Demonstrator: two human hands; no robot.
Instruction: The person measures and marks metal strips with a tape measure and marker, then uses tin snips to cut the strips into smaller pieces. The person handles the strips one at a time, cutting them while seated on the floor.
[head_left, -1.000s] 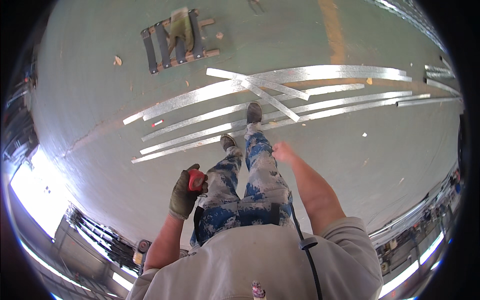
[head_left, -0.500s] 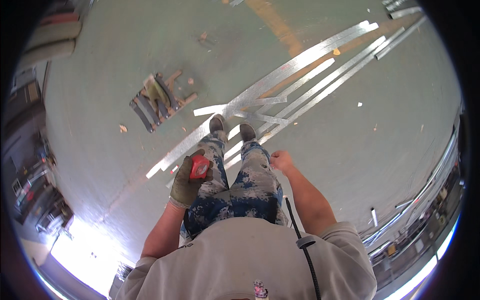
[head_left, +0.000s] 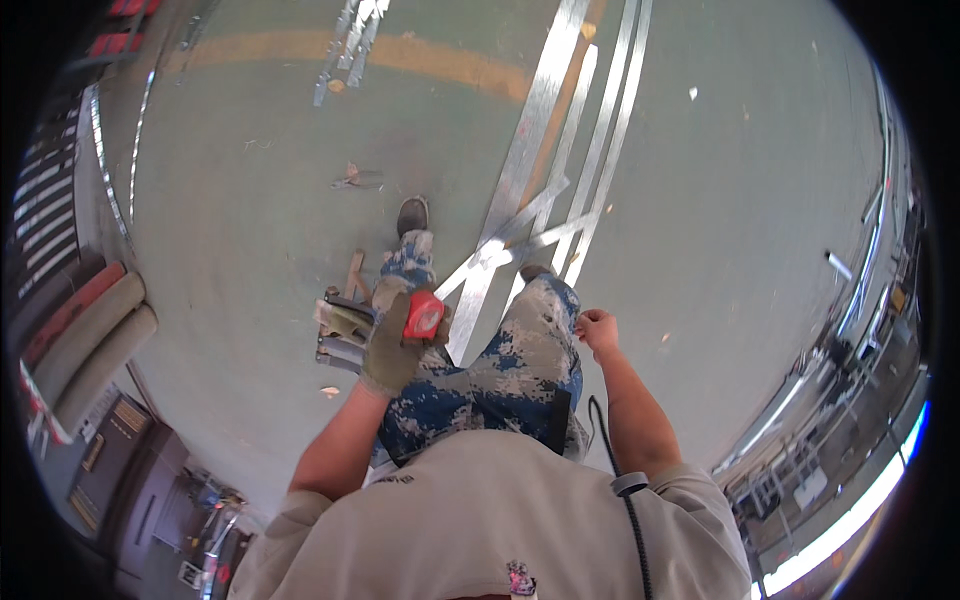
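My left hand (head_left: 392, 352), in a grey-green work glove, is closed around a red tape measure (head_left: 424, 316) in front of my left thigh. No blade can be seen drawn out of it. Beside my right thigh hangs my bare right hand (head_left: 598, 331), its fingers curled and pinched together; whatever may be between them is too small to make out. Long flat metal strips (head_left: 541, 112) lie on the floor ahead, with shorter strips (head_left: 537, 238) crossing over them near my right shoe (head_left: 535, 272). My left shoe (head_left: 413, 214) is further forward.
Left of my left leg stands a low wooden stool with dark straps (head_left: 345, 348), a glove (head_left: 346, 320) on it, partly hidden. Pliers (head_left: 352, 183) lie ahead on the floor. More metal pieces (head_left: 352, 42) are beyond. Padded rolls (head_left: 95, 330) stand left; metal stock (head_left: 770, 415) lines the right.
I have stepped forward and turned right, my left foot now leading. The stool has come close to my left leg, and the strips point more straight ahead. The tape measure stays in my left hand.
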